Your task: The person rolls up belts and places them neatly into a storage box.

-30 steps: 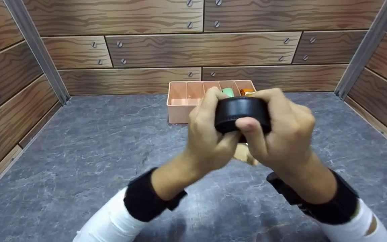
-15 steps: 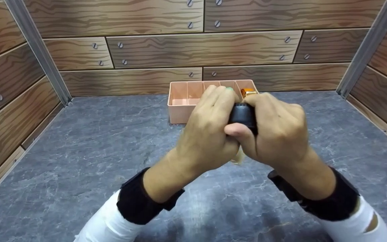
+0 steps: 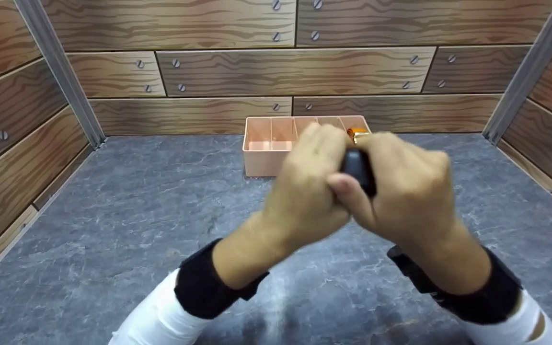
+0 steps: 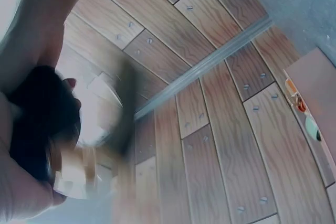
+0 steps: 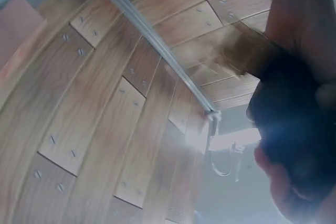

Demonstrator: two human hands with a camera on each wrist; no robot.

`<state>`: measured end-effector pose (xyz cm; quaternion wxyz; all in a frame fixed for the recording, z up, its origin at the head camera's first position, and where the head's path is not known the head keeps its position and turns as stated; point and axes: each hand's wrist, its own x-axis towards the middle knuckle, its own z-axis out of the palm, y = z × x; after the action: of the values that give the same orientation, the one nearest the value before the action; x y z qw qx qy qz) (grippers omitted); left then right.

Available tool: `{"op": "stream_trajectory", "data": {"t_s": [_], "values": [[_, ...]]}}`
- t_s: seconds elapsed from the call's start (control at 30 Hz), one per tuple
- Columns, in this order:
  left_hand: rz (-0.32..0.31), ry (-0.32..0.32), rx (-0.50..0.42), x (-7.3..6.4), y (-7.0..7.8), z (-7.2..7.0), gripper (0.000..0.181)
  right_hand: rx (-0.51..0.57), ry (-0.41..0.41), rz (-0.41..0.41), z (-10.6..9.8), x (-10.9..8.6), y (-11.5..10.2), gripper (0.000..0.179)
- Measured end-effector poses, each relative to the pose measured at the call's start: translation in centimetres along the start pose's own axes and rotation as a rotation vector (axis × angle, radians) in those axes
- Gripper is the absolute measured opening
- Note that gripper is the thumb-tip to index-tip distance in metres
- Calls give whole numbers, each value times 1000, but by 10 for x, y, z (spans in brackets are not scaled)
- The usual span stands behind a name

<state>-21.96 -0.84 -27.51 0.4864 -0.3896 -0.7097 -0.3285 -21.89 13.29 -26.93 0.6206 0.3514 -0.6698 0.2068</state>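
Observation:
Both hands are raised over the table in the head view, gripping a black belt (image 3: 358,170) that looks rolled up. My left hand (image 3: 309,182) curls round its left side and my right hand (image 3: 408,191) round its right, with the right thumb laid across toward the left hand. Most of the belt is hidden by the fingers. In the left wrist view the dark roll (image 4: 42,124) sits in the hand, and a blurred dark strip (image 4: 125,108) shows beside it. The right wrist view has a blurred tan-gold part (image 5: 244,53) sticking out by the hand.
Behind the hands a pink divided box (image 3: 266,164) stands near the back wall. An orange roll with a gold-coloured part (image 3: 356,132) lies in its right compartment; a green item (image 4: 312,128) shows in the left wrist view. Wood-patterned walls (image 3: 237,72) enclose the grey table (image 3: 161,201).
The hands have come closer together round the belt, so less of its black face shows. The beige part seen below the hands earlier is out of sight in the head view.

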Motion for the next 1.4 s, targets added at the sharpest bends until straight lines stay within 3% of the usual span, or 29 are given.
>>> {"op": "stream_trajectory", "data": {"t_s": [0.1,0.27,0.5,0.63,0.7,0.77,0.9,0.97,1.07,1.13,1.23,1.3,1.4], "values": [[74,-51,80,4,3,-2,12,-55,10,-58,0,1,0,70],[30,-20,-24,4,4,-2,18,-31,109,-13,4,0,0,72],[-108,105,-197,0,8,3,31,146,235,204,8,3,2,79],[-83,145,-289,-1,10,8,41,303,284,339,5,5,11,81],[-34,107,-329,-1,9,8,52,386,297,396,5,7,17,82],[27,17,-388,2,5,4,69,453,302,446,6,10,22,80],[105,-272,-563,9,-6,-13,102,581,288,519,9,12,31,70],[114,-401,-589,12,-9,-21,108,635,272,547,10,12,33,65],[125,-514,-548,13,-13,-29,110,686,234,588,11,12,34,61],[122,-557,-508,13,-14,-32,112,701,205,611,11,12,34,62],[115,-569,-459,13,-15,-31,114,708,173,632,11,13,34,62],[102,-537,-412,13,-14,-28,112,742,162,648,11,14,34,59],[80,-437,-366,14,-13,-21,108,862,150,723,10,18,32,55]]}}
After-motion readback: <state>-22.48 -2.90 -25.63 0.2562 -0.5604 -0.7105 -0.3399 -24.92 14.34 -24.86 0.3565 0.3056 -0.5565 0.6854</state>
